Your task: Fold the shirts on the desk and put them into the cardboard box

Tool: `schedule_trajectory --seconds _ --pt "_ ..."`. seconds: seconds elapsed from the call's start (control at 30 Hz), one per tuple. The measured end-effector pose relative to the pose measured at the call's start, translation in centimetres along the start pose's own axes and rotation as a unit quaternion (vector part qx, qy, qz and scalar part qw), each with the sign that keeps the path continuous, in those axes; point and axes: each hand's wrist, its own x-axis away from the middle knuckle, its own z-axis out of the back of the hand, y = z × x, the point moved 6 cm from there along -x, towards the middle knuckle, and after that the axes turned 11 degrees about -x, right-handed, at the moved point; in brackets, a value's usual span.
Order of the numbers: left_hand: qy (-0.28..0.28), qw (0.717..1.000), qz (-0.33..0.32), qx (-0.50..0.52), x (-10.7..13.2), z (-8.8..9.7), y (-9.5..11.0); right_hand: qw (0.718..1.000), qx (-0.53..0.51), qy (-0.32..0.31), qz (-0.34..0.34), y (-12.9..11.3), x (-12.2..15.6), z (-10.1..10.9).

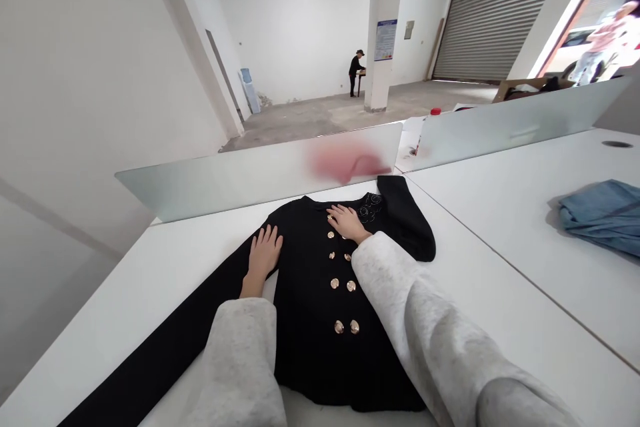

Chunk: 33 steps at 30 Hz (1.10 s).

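A black long-sleeved jacket (305, 320) lies front side up on the white table, with two rows of gold buttons down its front and a beaded pattern near one shoulder. My left hand (265, 251) rests flat on it where the left-side sleeve meets the body, fingers stretched out. Near the neckline, beside the top buttons, my right hand (349, 223) lies flat with its fingers extended. The left-side sleeve runs down toward the lower left; the right-side sleeve is bent and reaches the divider. My right forearm covers part of the jacket's right side.
A frosted divider (240, 180) stands along the far table edge. Folded blue denim (603, 217) lies on the adjoining white table (500, 193). Behind are a pillar (383, 80), a water dispenser (250, 93) and a person in black (355, 72); another person (603, 40) is outside at right.
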Motion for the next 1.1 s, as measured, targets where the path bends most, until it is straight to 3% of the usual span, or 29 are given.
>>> schedule_trajectory --seconds 0.13,0.27,0.37,0.43,0.53,0.63,0.83,1.0,1.1 --pt "-0.012 1.0 0.002 0.001 0.0 0.2 -0.2 0.999 -0.022 0.046 -0.019 -0.3 -0.3 2.0" --pt "0.041 0.999 0.007 0.01 0.5 3.2 0.1 0.99 -0.021 0.123 -0.07 1.2 -0.8 7.8" --pt "0.089 0.994 -0.054 0.016 1.7 6.2 3.1 0.976 -0.01 0.171 -0.136 4.8 0.2 12.6" --pt "0.099 0.987 -0.117 0.044 2.8 7.6 6.5 0.967 -0.007 0.173 -0.185 7.7 1.5 14.2" --pt "0.074 0.969 -0.208 0.111 4.8 8.1 11.7 0.958 -0.012 0.139 -0.252 11.5 3.3 13.6" --pt "0.011 0.953 -0.249 0.174 6.0 7.3 14.5 0.945 -0.016 0.121 -0.302 13.6 4.3 11.7" --pt "-0.038 0.938 -0.254 0.232 6.1 6.8 14.3 0.914 -0.013 0.194 -0.357 15.1 5.3 11.0" --pt "-0.052 0.937 -0.243 0.247 6.2 6.9 14.3 0.915 -0.072 0.234 -0.32 16.1 5.8 11.8" --pt "-0.053 0.937 -0.243 0.245 6.3 7.0 14.4 0.903 -0.132 0.277 -0.301 16.8 6.4 13.4"
